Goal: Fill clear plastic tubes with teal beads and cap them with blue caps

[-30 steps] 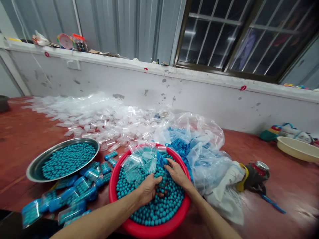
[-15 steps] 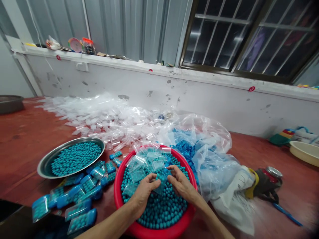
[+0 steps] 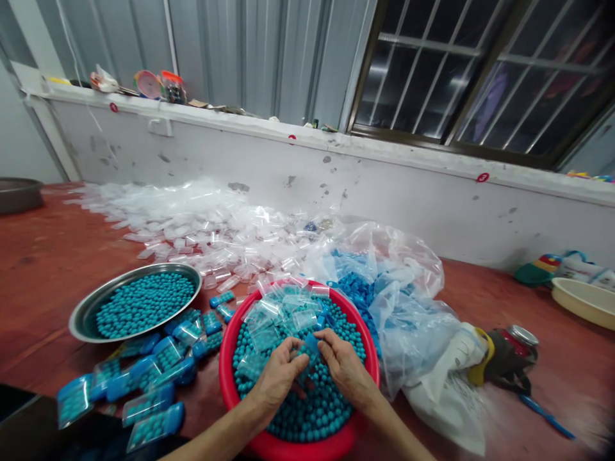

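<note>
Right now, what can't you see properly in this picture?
Head view:
- Blue piece pinched between left hand and right hand: fingers cover most of it.
- Cream bowl: cut off by the right edge.
- Dark pan: cut off by the left edge.
- Can: label hidden by dark wrapping.

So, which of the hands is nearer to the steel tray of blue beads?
Left. The left hand is over the red basin, on the side toward the steel tray; the right hand is beside it, farther away. Both pinch one small clear case.

Small clear blue-capped case [image 3: 311, 346] held just above teal beads [image 3: 307, 410] in red basin [image 3: 225, 379]
</note>
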`<action>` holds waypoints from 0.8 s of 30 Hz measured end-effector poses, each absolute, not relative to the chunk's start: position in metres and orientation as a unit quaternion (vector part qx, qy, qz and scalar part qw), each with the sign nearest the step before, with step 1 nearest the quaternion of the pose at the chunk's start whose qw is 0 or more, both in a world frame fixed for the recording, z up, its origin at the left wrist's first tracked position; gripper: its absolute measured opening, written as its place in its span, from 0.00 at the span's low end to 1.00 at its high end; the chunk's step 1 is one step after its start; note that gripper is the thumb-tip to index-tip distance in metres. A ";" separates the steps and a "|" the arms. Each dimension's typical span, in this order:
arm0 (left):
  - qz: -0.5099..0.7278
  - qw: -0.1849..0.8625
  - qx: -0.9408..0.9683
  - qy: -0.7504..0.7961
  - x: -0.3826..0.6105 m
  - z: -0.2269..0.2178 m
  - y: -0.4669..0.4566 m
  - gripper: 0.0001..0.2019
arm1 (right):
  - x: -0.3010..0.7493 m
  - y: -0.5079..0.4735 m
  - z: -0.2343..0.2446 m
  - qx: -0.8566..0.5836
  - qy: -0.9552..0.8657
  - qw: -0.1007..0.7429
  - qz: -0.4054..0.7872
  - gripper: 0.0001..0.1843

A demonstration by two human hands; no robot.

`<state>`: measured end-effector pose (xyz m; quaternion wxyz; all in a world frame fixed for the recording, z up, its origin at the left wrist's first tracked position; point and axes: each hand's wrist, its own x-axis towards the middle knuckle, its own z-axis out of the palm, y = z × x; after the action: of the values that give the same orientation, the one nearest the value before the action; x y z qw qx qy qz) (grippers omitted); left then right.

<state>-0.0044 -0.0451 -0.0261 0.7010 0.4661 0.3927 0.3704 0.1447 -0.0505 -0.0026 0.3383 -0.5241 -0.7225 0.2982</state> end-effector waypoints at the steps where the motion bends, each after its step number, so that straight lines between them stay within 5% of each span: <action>1: 0.374 0.705 0.463 0.386 -0.004 -0.026 -0.046 0.19 | 0.144 -0.052 -0.003 -0.518 -0.719 0.347 0.307 0.15; 16: 0.412 0.728 0.391 0.384 -0.002 -0.030 -0.046 0.34 | 0.141 -0.057 0.000 -0.484 -0.762 0.334 0.272 0.15; 24: 0.411 0.686 0.422 0.427 -0.005 -0.029 -0.044 0.26 | 0.136 -0.058 -0.001 -0.453 -0.795 0.309 0.260 0.13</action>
<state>-0.0053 -0.0440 -0.0291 0.6862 0.4215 0.4270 0.4112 0.1365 -0.0575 -0.0011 0.3094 -0.4531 -0.7948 0.2595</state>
